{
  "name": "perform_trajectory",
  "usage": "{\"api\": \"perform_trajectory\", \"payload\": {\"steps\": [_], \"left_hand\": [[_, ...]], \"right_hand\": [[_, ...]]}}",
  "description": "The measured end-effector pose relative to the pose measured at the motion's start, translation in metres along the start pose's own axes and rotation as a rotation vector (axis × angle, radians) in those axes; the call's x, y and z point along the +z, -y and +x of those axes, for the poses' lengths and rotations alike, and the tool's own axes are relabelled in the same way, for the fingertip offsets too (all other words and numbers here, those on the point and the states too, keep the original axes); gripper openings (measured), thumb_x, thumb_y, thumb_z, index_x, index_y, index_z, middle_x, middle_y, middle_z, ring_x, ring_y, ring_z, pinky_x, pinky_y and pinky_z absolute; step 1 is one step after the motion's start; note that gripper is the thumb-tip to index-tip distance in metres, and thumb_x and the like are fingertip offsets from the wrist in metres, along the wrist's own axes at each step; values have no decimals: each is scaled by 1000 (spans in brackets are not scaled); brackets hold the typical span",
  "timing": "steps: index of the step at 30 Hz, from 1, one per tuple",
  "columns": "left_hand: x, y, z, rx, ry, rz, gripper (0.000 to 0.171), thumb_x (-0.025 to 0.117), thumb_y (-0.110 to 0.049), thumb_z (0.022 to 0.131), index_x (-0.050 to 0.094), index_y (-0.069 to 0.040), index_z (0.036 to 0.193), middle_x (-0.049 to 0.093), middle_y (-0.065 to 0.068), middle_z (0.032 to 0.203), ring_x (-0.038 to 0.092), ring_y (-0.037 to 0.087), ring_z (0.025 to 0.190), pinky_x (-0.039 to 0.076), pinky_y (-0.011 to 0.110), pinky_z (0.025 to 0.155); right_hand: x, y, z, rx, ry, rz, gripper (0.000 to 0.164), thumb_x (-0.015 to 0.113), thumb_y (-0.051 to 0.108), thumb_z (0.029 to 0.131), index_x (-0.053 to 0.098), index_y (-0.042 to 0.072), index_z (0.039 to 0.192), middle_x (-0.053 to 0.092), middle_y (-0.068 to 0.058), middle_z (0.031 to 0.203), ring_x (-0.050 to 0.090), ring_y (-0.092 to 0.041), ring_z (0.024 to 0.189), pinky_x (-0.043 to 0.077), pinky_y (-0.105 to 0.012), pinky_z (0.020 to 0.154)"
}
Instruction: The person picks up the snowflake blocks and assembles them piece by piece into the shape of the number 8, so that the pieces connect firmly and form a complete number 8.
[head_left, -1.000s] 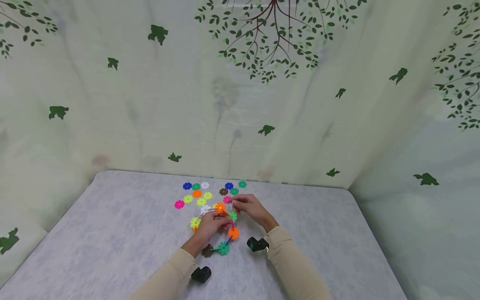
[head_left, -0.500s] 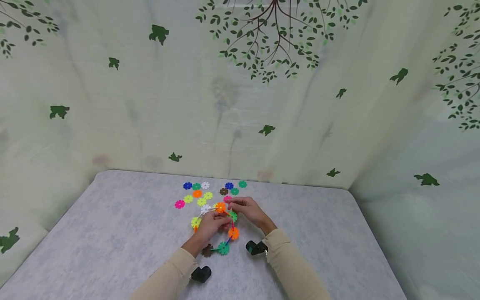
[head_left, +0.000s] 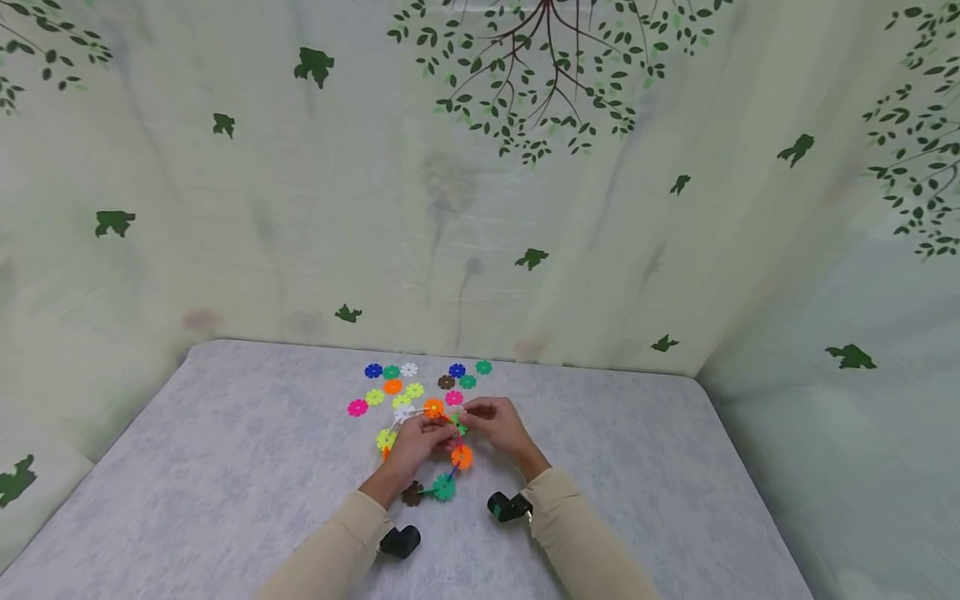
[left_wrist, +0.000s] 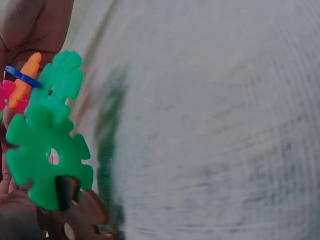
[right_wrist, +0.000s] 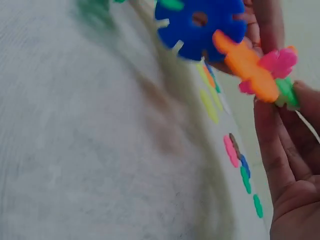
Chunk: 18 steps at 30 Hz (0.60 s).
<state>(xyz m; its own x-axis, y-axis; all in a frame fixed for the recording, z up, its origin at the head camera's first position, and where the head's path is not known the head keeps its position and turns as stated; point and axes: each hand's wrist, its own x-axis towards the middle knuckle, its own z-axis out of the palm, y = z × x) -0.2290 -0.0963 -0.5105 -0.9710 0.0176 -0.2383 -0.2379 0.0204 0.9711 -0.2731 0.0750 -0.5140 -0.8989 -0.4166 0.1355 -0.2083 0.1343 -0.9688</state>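
Bench (head_left: 262,483) top pale grey, mottled, soft-looking, far corners rounded. Beyond it a cream backdrop (head_left: 300,192), cloth-like, faintly creased, printed with dark leaf shapes and fine branches. Beige sleeves (head_left: 326,542), smooth with small folds; hard black devices (head_left: 400,542) by both wrists. Discs throughout look like thin plastic: lobed, flower-like rims, narrow slots between lobes, round hole at centre. Loose discs (head_left: 357,407) lie flat toward the far edge in pink, yellow, orange, white, blue, brown and green. The chain (head_left: 444,487) is over the bench nearer the wearer, between the hands and curving below them; pieces slotted together at angles, some face-on, others seen as slim bars. Its colours run white, orange, bright green, pink, orange, blue, teal, brown, with yellow at the left; part is hidden by the left hand. Left wrist view: glossy green disc (left_wrist: 30,155) face-on, brown disc (left_wrist: 90,210) dark and half cut off. Left hand (head_left: 418,446): grip closed, thumb and fingers together on the chain; exact piece cannot be told. Right hand (head_left: 498,425): grip narrowed to a pinch, bright green disc (right_wrist: 287,91) at thumb and fingertips, next to an orange one.
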Motion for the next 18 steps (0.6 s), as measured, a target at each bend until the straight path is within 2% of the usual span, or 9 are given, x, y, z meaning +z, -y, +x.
{"api": "perform_trajectory", "payload": {"steps": [8,13,15,18], "left_hand": [[-2,1,-2,-22,3,37,25,66,-14,92,63,6,106,71,10,84,68,19,75,57,31,76],[-2,-3,-5,-26,32,68,25,65,-15,93,63,5,107,71,9,85,68,17,75,57,33,78],[-1,-3,-5,-19,32,62,23,65,-13,93,64,6,106,71,10,84,67,17,74,57,33,77],[2,-4,-6,-8,31,48,20,64,-10,92,64,7,103,71,11,83,67,18,73,57,35,76]], "right_hand": [[-3,1,3,3,-17,93,16,62,0,91,64,-12,102,69,-20,90,65,-16,73,57,-31,73],[-5,22,-1,14,-15,121,17,61,-5,91,58,-16,103,68,-18,84,64,-20,70,57,-29,71],[-5,23,0,17,-8,122,18,60,-5,91,58,-17,105,67,-17,84,63,-20,70,57,-30,71],[-7,12,6,17,4,122,20,61,-2,92,60,-14,108,67,-13,86,61,-17,71,57,-29,71]]}}
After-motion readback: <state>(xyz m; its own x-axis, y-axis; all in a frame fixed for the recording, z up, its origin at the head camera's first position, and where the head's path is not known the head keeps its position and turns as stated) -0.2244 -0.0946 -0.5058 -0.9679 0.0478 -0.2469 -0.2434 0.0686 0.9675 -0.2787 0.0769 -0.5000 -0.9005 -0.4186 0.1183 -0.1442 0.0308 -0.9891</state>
